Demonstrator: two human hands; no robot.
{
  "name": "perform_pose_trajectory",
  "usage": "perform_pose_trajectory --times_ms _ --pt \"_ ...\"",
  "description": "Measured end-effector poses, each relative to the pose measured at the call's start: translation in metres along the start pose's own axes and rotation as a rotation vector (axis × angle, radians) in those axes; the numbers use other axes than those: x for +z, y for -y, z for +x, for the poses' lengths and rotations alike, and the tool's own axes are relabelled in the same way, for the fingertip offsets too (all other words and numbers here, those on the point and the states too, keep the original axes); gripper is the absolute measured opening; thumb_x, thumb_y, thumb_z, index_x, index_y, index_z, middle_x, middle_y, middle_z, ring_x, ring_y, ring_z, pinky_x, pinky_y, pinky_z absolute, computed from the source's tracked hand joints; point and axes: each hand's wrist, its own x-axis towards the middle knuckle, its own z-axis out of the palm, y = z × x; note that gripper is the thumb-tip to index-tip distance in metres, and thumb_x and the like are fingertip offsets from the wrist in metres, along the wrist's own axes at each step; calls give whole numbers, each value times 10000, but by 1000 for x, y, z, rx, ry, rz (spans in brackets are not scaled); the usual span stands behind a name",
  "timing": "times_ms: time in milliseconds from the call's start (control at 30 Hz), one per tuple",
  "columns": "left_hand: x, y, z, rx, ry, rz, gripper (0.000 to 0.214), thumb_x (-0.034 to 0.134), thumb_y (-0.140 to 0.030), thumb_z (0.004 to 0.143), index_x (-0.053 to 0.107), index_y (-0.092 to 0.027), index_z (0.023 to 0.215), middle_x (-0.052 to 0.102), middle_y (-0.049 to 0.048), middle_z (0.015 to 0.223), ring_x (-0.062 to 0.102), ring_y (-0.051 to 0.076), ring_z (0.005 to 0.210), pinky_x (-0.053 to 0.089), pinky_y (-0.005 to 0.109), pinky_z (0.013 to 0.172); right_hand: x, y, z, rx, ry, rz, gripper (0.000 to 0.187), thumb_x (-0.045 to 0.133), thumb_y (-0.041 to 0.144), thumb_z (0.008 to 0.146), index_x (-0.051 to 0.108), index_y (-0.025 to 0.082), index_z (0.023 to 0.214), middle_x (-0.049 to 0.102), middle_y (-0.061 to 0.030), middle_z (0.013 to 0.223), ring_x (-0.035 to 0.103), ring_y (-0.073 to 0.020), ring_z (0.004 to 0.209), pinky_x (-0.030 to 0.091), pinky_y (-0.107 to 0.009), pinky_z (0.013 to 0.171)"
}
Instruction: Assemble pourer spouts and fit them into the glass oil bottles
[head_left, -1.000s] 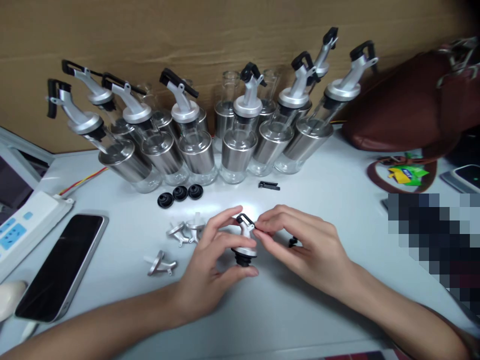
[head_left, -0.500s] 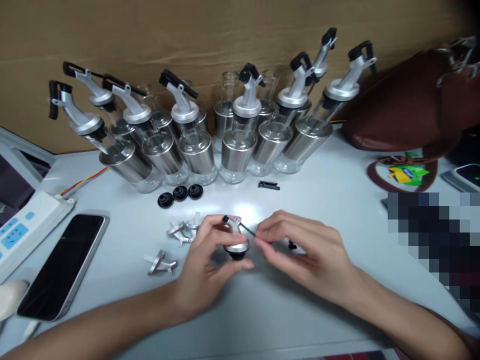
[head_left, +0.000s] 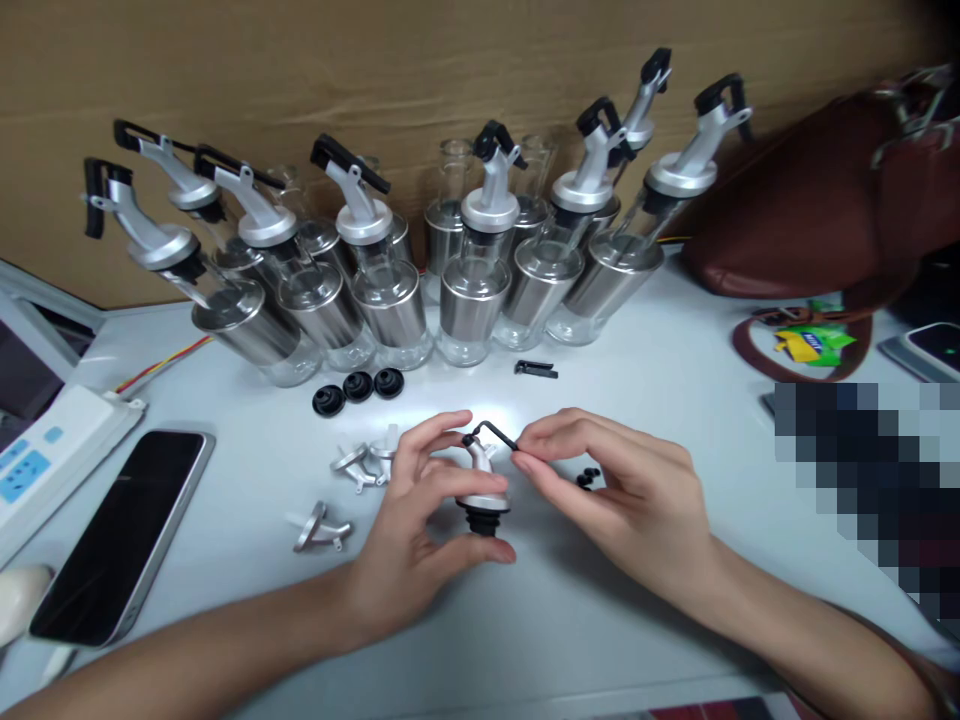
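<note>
Pourer spout [head_left: 480, 480] is held in front of the row of bottles [head_left: 469, 300], gripped at its collar by the curled left hand [head_left: 416, 540]. It has been tipped back upright since half a second ago, and the black lever [head_left: 491, 432], seemingly hooked on the spout tip, is pinched at its free end by thumb and forefinger of the right hand [head_left: 622, 500]. Loose black stoppers [head_left: 358, 388] lie nearer the bottles.

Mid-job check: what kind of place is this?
Probably a makeshift assembly desk, not a factory line: dispenser bottles lined up against cardboard, loose spouts and black gaskets on the white table, the left hand holding a spout while the right hand pinches its lever, a handbag nearby.
</note>
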Motion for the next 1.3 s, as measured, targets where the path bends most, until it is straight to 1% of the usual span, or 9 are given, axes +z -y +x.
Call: perform_pose_trajectory --times_ms 133,333,567,700,800,867,1033,1200,1300 --pt "0 0 1 14 7 -17 282 683 -423 811 635 -333 1073 378 50 1355 514 230 1151 464 393 999 0 0 0 5 -50 7 176 624 59 846 563 211 784 674 -1 762 652 -134 692 531 -252 618" --pt "0 0 1 19 17 1 287 674 -423 818 628 -333 1087 375 54 1366 553 211 1063 481 414 987 -1 -1 2 -33 59 2 159 610 52 855 574 195 796 688 -21 793 665 -132 733 537 -245 652" --pt "1 -3 2 -1 -3 -75 269 691 -367 826 642 -334 1088 411 46 1333 574 179 999 529 358 926 -2 -3 2 -25 67 4 145 602 74 865 579 206 810 687 -20 788 660 -141 711 528 -258 631" --pt "2 -1 1 -16 -28 -110 295 722 -367 798 657 -345 1085 475 32 1218 599 149 903 536 318 883 -2 -1 2 9 91 -6 130 586 92 871 568 203 805 677 -11 772 647 -136 697 512 -254 629" --pt "3 1 0 -15 -53 -87 293 736 -384 783 671 -346 1066 493 26 1126 603 164 910 530 335 888 -1 0 3 65 134 -55 38 580 148 882 591 185 879 670 -24 786 642 -149 707 510 -261 630" --pt "2 1 -1 1 -44 -56 294 723 -407 790 662 -341 1070 488 30 1109 601 175 911 532 350 883 -1 0 4 80 168 -66 51 565 178 898 608 171 926 672 -35 801 640 -153 712 508 -257 622" --pt "2 0 -4 25 -11 -24 300 675 -441 822 619 -324 1093 474 46 1094 599 192 934 545 365 867 -1 -2 4 27 233 -79 140 505 175 937 628 172 871 671 -39 758 615 -154 670 481 -252 588" --pt "1 -2 -4 48 -1 -43 314 661 -443 831 593 -335 1119 465 50 1092 554 218 1030 535 349 865 -2 -3 3 -25 234 -104 146 498 177 945 627 169 876 669 -44 750 603 -159 659 478 -264 603" --pt "1 -1 -4 43 -2 -46 309 651 -431 845 569 -336 1128 452 44 1071 524 222 1057 515 357 901 -4 -2 4 -108 238 -123 189 501 278 963 621 135 932 670 -67 757 604 -164 650 488 -271 589"
